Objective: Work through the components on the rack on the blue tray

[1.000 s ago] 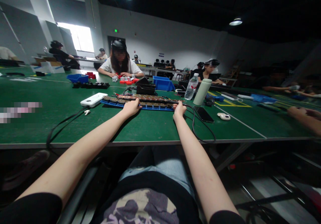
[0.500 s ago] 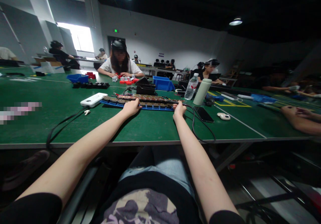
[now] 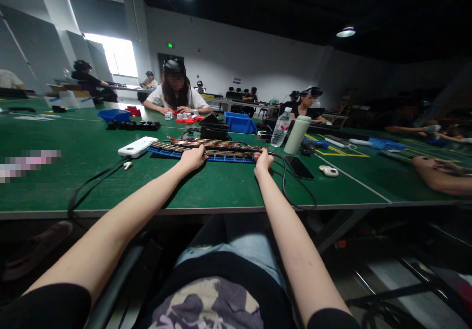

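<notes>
A long blue plastic frame [image 3: 228, 159] lies across the green table in front of me, with several thin copper-coloured strips or wires [image 3: 177, 146] running along its length. My left hand [image 3: 193, 159] rests at the frame's near edge around its middle, its fingers curled against it. Farther right, my right hand [image 3: 263, 162] is closed near the frame's right end. A dark, slim piece with a black cable [image 3: 284, 174] passes by the right fingers. Whether those fingers grip it or the frame is hidden.
A white power bank [image 3: 137, 147] and an earbud [image 3: 127, 165] lie left. On the right are a water bottle [image 3: 281, 128], a green flask [image 3: 297, 135], a phone [image 3: 299, 167] and an earbud case [image 3: 328, 171]. Blue bins [image 3: 240, 123] stand behind; a person [image 3: 177, 93] works opposite.
</notes>
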The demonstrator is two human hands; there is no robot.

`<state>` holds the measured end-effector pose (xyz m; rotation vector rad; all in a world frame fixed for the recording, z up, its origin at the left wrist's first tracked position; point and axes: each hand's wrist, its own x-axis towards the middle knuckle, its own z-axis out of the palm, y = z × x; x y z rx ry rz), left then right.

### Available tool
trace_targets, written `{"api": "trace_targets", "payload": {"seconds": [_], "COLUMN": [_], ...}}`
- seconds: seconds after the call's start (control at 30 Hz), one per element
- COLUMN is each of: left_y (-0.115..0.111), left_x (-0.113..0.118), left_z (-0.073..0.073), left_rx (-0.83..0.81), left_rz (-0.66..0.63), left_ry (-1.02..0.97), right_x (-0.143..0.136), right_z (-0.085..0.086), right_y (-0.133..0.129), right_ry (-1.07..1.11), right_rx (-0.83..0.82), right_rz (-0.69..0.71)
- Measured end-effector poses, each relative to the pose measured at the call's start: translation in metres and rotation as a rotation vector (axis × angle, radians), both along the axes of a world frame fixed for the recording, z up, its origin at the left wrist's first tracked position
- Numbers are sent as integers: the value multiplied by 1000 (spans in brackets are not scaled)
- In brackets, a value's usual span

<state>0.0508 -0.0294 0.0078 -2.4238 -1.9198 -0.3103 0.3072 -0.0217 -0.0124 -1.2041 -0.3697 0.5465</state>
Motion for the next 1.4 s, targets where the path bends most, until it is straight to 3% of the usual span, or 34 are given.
{"api": "trace_targets", "payload": {"seconds": [1.4], "left_y": [-3], "left_x": [1], "left_z": [4], "left_rx": [-19], "left_rz": [17], "left_ry": [0], "right_x": [1], "right_z": [-1], "right_y": [3], "right_ry": [22], "right_rx": [-51], "right_rz": [14]}}
